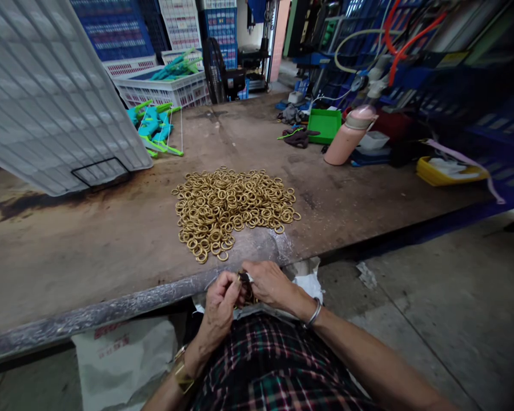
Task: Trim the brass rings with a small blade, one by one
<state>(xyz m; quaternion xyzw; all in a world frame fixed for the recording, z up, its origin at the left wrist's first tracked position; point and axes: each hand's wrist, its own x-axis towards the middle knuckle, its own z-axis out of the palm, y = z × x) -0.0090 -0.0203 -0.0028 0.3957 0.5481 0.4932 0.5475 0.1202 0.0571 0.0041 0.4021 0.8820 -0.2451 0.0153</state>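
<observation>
A broad pile of gold-coloured rings (235, 200) lies on the worktable (124, 240), just beyond my hands. At the table's front edge, above my lap, both hands are closed and meet at the fingertips. My left hand (220, 302) pinches what looks like one ring, of which only a bit of gold shows. Fingers curled, my right hand (272, 283) grips something small beside it; a dark piece and a whitish bit show between the hands, but their kind is hidden. More rings appear partly below the hands, over my lap.
A large whitish crate (60, 97) stands tilted at left, near turquoise and green plastic pieces (156, 128). To the right are a pink bottle (345, 142), a green tray (324, 125), a dark glove (298, 137) and a yellow tray (449, 171). A white sack (126, 359) sits below the table edge.
</observation>
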